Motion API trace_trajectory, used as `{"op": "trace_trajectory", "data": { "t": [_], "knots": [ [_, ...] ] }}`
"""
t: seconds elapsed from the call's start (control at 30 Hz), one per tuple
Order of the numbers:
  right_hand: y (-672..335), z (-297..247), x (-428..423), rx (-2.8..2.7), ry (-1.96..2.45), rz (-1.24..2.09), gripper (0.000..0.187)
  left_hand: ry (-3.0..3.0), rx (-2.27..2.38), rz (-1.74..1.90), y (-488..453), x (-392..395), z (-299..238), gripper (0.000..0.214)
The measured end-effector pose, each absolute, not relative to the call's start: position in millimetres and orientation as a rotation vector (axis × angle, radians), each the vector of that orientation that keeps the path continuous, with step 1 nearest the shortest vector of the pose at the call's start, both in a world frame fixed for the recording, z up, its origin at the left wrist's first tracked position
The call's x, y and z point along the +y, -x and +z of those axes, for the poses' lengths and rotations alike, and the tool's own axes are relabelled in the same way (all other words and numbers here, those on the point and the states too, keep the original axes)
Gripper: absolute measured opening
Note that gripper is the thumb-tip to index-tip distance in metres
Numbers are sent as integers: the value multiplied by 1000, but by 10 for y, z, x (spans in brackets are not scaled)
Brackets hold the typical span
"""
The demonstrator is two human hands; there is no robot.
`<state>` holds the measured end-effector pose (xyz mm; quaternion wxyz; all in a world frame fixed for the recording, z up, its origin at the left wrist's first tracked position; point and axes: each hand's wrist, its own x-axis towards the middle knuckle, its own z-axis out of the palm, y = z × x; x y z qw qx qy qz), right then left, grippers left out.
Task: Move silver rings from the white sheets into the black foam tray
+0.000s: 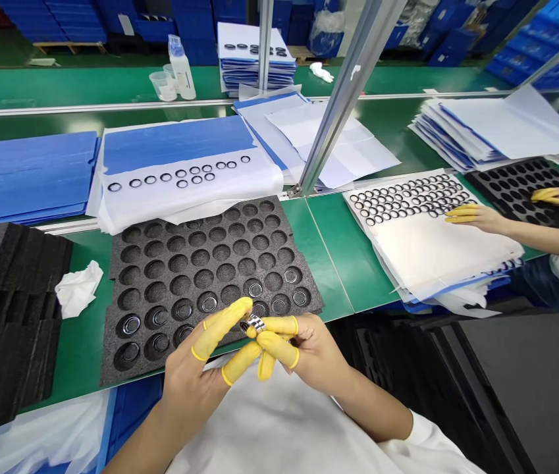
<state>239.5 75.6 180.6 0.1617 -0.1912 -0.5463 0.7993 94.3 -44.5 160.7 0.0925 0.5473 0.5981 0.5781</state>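
Note:
In front of my chest, a small shiny metal ring [256,323] with dark markings is held at my fingertips. My right hand [309,349], in yellow finger cots, is closed on it between thumb and fingers. From the other side, my left hand [200,368], also in yellow cots, curves its index finger and thumb around the ring; part of this contact is hidden. Just beyond my hands lies a black foam tray [187,263] with round pockets. Several near pockets hold dark glossy rings [128,324]; many farther ones are bare.
Behind the tray, rings lie on a white sheet [160,204]. A crumpled tissue [79,288] and stacked foam trays [17,296] are at left. A metal post [343,85] rises behind the bench. At right, a co-worker's gloved hand [477,216] touches a ring-covered sheet [442,250].

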Motion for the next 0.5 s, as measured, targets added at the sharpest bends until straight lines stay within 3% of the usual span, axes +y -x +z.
{"op": "trace_trajectory", "data": {
  "t": [0.2,0.5],
  "knots": [
    [-2396,1759,760,-1598,412,2160,28,-1323,1672,1644,-899,-488,1614,42],
    [-2346,1679,760,-1489,475,2220,29,-1453,1695,1789,-900,-450,1641,49]
  ]
}}
